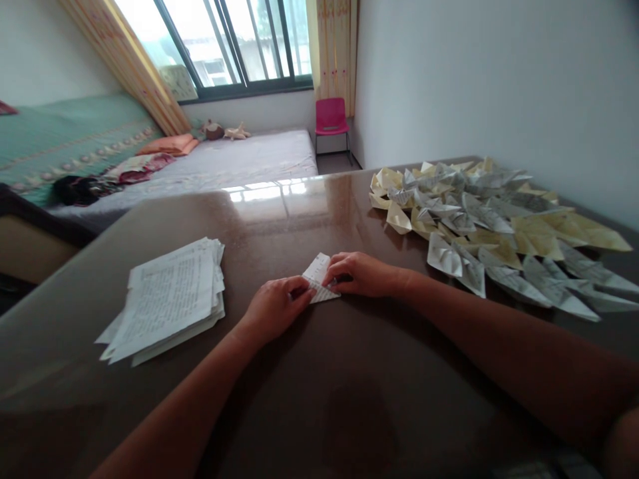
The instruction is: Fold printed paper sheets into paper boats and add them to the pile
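At the middle of the glossy brown tabletop (299, 372), a small folded piece of printed white paper (316, 268) is gripped at its left side by the curled left hand (274, 309), at its right by the curled right hand (363, 274). Smooth tabletop separates them from a ragged-edged white paper stack (170, 293), left, and pointed cream-and-white folded-paper boats (536, 236), far right.

A: "Where are the arms?"
B: "The bare left forearm (200, 382) and right forearm (474, 326) reach forward, angling inward."
A: "And the hands?"
B: "Left hand (274, 307) and right hand (363, 274) nearly meet, backs upward, both curled."
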Demonstrator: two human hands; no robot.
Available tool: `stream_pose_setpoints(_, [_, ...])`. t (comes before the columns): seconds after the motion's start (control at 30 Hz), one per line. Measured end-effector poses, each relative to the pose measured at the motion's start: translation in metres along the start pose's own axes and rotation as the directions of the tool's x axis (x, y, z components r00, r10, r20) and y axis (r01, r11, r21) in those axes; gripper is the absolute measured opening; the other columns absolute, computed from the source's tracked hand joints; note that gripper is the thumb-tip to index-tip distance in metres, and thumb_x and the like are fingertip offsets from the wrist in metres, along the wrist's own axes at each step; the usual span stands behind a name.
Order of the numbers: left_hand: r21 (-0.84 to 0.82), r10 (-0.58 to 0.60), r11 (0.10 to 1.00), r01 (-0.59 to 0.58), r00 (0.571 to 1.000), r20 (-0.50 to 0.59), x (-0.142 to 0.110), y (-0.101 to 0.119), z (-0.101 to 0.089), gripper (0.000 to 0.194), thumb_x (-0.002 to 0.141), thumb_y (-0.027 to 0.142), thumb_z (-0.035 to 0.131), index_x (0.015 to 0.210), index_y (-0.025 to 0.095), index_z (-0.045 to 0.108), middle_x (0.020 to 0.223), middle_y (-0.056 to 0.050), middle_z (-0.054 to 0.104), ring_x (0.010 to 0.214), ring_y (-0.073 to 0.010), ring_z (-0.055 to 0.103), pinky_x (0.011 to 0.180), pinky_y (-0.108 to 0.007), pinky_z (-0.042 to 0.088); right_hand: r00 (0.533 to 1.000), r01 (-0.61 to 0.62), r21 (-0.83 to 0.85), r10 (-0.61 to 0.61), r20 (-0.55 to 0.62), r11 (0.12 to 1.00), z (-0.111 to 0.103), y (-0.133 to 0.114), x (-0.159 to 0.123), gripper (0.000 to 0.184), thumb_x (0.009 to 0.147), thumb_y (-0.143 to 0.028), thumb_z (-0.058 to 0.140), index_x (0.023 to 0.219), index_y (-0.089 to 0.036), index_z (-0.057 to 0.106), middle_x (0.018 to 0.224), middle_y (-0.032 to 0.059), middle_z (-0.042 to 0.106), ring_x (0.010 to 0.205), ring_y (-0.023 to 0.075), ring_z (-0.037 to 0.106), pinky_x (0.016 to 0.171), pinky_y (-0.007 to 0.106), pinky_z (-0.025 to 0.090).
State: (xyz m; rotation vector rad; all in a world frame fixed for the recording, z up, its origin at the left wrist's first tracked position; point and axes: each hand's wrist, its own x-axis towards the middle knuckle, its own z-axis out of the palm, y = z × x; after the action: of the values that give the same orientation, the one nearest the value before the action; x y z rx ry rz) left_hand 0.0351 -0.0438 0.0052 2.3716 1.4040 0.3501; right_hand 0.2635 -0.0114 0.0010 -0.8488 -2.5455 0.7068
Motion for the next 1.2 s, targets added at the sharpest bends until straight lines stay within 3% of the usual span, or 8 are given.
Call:
stream_pose_setpoints(0.23, [0.126, -0.106, 0.986, 0.107, 0.994, -0.017, 0.003, 0.003, 0.003, 0.029, 0.089, 0.045, 0.046, 0.082, 0.022, 0.062, 0.073, 0.000, 0.066, 0.063, -0.0135, 0.057, 0.058, -0.023, 0.034, 1.000, -0.009, 0.020, 0.008, 0.026, 1.000, -0.002, -0.002, 0.000, 0.021, 0.083, -0.011, 0.060, 0.099, -0.016, 0.071, 0.096, 0.0060, 0.065, 0.087, 0.0140, 0.060, 0.080, 0.026, 0.045])
stream_pose_setpoints(0.67, [0.192, -0.107, 0.975, 0.108, 0.994, -0.017, 0.006, 0.002, 0.004, 0.025, 0.091, 0.043, 0.042, 0.086, 0.024, 0.058, 0.080, 0.001, 0.068, 0.066, -0.0147, 0.059, 0.057, -0.024, 0.031, 1.000, 0.001, -0.001, -0.001, 0.019, 1.000, -0.003, -0.003, 0.000, 0.022, 0.084, -0.009, 0.055, 0.098, -0.016, 0.070, 0.096, 0.0059, 0.066, 0.088, 0.0143, 0.060, 0.081, 0.026, 0.045])
stream_pose_setpoints(0.83, [0.205, -0.113, 0.972, 0.116, 0.993, -0.028, 0.006, 0.004, 0.004, 0.025, 0.091, 0.043, 0.042, 0.085, 0.024, 0.057, 0.083, 0.000, 0.069, 0.067, -0.0153, 0.060, 0.057, -0.024, 0.031, 0.999, -0.047, -0.014, 0.047, -0.009, 0.999, -0.005, -0.007, -0.002, 0.029, 0.084, -0.013, 0.057, 0.112, -0.017, 0.064, 0.092, 0.0044, 0.066, 0.080, 0.0138, 0.059, 0.075, 0.025, 0.044])
stream_pose_setpoints(1.2, [0.228, -0.131, 0.964, 0.136, 0.991, -0.035, 0.007, 0.005, 0.004, 0.025, 0.091, 0.043, 0.044, 0.083, 0.024, 0.057, 0.082, 0.000, 0.070, 0.069, -0.0165, 0.062, 0.056, -0.025, 0.031, 0.984, 0.137, -0.145, -0.118, 0.132, 0.980, -0.013, -0.009, -0.006, 0.034, 0.086, -0.007, 0.048, 0.107, -0.022, 0.070, 0.099, 0.0059, 0.065, 0.095, 0.0154, 0.055, 0.090, 0.030, 0.041])
